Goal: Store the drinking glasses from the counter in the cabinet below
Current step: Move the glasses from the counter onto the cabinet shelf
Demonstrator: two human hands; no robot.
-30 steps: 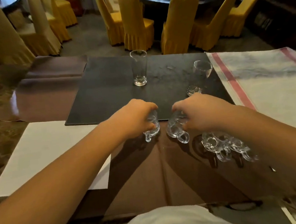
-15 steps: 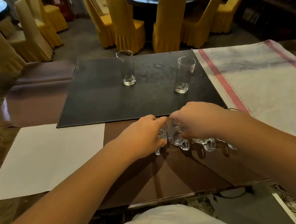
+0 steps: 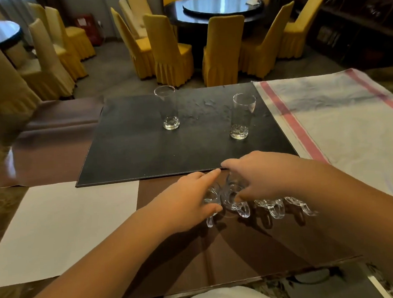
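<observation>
Several small clear glass cups with handles stand in a row on the brown counter (image 3: 245, 257), just in front of the black mat (image 3: 144, 152). My left hand (image 3: 190, 202) is closed around the leftmost cup (image 3: 209, 200). My right hand (image 3: 260, 177) grips the cup beside it (image 3: 235, 199) from above. Two more handled cups, one (image 3: 271, 207) and another (image 3: 299, 206), sit to the right, partly hidden under my right forearm. Two tall straight glasses stand upright on the mat, one at the back (image 3: 168, 110) and one to the right (image 3: 241, 116).
A white sheet (image 3: 64, 228) lies at the left of the counter, and a white cloth with red stripes (image 3: 342, 127) at the right. Beyond the counter are yellow-covered chairs (image 3: 167, 50) around a dark round table (image 3: 216, 7). The counter's near edge runs just below my arms.
The view has tilted up and my hands now sit lower in frame. Both hands with their cups have come down from slightly lifted to the counter, closing together beside the other cups.
</observation>
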